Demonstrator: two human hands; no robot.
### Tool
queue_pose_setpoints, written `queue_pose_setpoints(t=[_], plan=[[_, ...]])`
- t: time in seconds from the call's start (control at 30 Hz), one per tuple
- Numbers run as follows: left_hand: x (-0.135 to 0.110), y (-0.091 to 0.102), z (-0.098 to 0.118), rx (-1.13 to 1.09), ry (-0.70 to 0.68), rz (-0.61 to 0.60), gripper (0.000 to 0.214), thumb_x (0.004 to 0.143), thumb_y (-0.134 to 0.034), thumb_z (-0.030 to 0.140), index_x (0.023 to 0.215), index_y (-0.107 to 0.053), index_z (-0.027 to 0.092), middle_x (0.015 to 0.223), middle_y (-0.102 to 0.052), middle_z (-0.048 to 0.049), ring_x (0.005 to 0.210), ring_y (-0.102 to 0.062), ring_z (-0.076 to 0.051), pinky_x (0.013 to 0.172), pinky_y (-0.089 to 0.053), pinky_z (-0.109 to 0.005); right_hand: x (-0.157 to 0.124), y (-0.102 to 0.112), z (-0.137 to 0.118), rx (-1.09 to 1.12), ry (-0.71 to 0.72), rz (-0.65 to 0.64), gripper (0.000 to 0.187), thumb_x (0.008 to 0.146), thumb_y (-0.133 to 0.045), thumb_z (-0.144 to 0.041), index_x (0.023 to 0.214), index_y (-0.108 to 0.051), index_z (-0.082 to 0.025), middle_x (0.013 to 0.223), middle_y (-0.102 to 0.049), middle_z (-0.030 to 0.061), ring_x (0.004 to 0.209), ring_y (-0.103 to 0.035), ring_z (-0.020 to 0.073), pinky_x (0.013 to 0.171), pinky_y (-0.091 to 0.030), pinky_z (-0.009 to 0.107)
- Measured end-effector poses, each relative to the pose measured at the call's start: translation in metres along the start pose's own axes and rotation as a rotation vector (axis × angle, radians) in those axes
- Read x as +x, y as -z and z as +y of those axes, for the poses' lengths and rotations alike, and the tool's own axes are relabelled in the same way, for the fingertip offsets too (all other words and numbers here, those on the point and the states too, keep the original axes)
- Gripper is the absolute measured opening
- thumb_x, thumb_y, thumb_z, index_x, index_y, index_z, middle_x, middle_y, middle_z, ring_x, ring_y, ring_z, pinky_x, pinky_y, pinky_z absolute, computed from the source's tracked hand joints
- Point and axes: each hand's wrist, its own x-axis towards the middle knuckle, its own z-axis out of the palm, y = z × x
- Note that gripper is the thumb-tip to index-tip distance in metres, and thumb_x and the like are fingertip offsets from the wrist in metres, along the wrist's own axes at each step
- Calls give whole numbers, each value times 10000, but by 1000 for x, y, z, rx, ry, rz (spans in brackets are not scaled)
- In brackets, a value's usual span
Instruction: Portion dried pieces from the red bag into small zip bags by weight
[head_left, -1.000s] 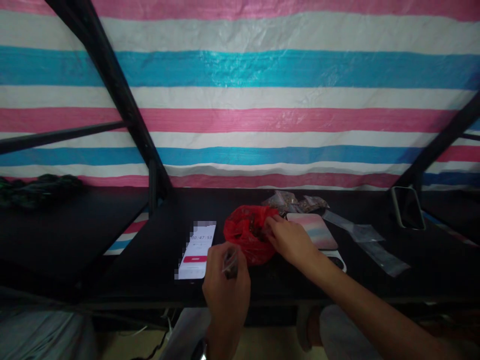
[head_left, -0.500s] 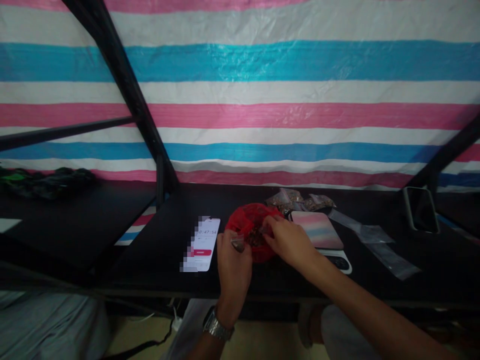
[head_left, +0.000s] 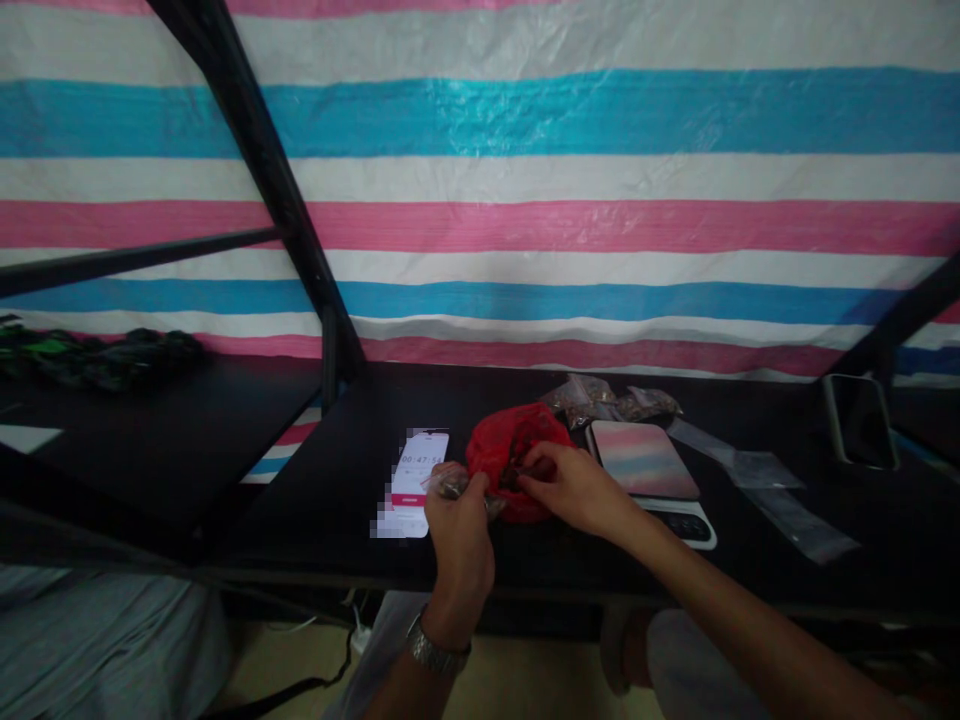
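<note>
My left hand (head_left: 459,535) is closed round a small clear zip bag (head_left: 451,482) with brownish contents, just left of a red plastic bag (head_left: 491,440). The red bag stands open on the black table, and small dark brown pieces show inside it. My right hand (head_left: 574,487) reaches into the mouth of the red bag from the right. Its thumb and fingertips are pinched together; what lies between them is too small to make out. Behind the red bag lie several filled clear bags (head_left: 589,392).
A phone showing a timer (head_left: 420,480) lies at left. Right of the red bag sits a flat device with a shiny plate (head_left: 645,458), like a small scale. Flat clear bags (head_left: 765,470) and a propped phone (head_left: 861,420) are farther right, near a black frame post.
My left hand has turned, bringing more of the filled zip bag into sight. My right fingertips have shifted slightly lower at the red bag's mouth. The whole view has moved a little.
</note>
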Motion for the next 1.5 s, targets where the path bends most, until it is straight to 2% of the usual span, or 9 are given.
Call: queue_pose_setpoints(t=[0.23, 0.57, 0.73, 0.83, 0.9, 0.97, 1.13, 1.33, 1.5], plan=[[-1, 2, 4, -83, 55, -4, 323, 560, -734, 198, 767, -488, 217, 686, -503, 98, 579, -503, -71, 514, -461, -165, 6, 2, -5, -54, -103, 95, 109, 952, -698, -250, 1052, -730, -221, 1039, -817, 83, 953, -758, 251, 742, -464, 315], [7, 3, 6, -96, 115, -79, 325, 557, -694, 217, 755, -437, 234, 660, -463, 103, 555, -497, -83, 514, -446, -197, 13, -3, 1, 168, -48, 62, 33, 917, -723, -248, 911, -725, -216, 910, -811, 39, 866, -758, 210, 727, -498, 289], [15, 6, 9, 17, -17, -54, 368, 622, -816, 243, 854, -531, 225, 736, -532, 85, 632, -525, -100, 596, -463, -223, 19, 4, 8, 442, -130, 42, 110, 982, -632, -256, 906, -686, -197, 901, -822, 57, 836, -779, 186, 695, -570, 259], [13, 7, 10, 184, -229, -33, 362, 699, -854, 272, 906, -561, 225, 800, -558, 63, 688, -533, -113, 646, -458, -236, 13, 16, 10, 564, -179, 33, 133, 1016, -605, -314, 1000, -676, -202, 932, -831, 71, 793, -785, 182, 623, -586, 250], [9, 8, 9, 287, -377, -66, 310, 781, -824, 310, 934, -568, 228, 836, -580, 45, 723, -565, -129, 676, -479, -250, 7, 24, 10, 651, -204, 37, 146, 1026, -608, -332, 1062, -668, -204, 990, -835, 90, 808, -791, 178, 629, -608, 251], [4, 8, 7, 335, -426, -142, 273, 836, -795, 335, 974, -584, 231, 855, -621, 29, 749, -618, -150, 694, -509, -267, 1, 32, 9, 779, -223, 46, 144, 1017, -645, -329, 1087, -670, -206, 996, -829, 92, 832, -794, 173, 663, -629, 250], [-2, 6, 4, 372, -326, -300, 292, 867, -784, 334, 1090, -628, 228, 904, -746, -13, 808, -728, -199, 744, -559, -306, -12, 45, -4, 933, -197, 82, 163, 958, -744, -328, 1070, -702, -218, 911, -801, 50, 833, -779, 164, 700, -637, 241], [2, -1, 2, 309, -203, -338, 328, 830, -810, 312, 1077, -615, 220, 879, -763, -4, 774, -749, -192, 714, -563, -291, -13, 41, -23, 738, -13, 68, 158, 926, -722, -342, 1011, -702, -210, 979, -795, 41, 849, -750, 160, 703, -595, 248], [3, -1, -2, 236, -156, -381, 358, 849, -814, 317, 1129, -611, 224, 1006, -801, -52, 864, -774, -202, 784, -587, -313, -7, 27, -27, 581, 128, 135, 65, 916, -694, -240, 968, -691, -202, 970, -782, 36, 918, -751, 176, 875, -584, 306]])
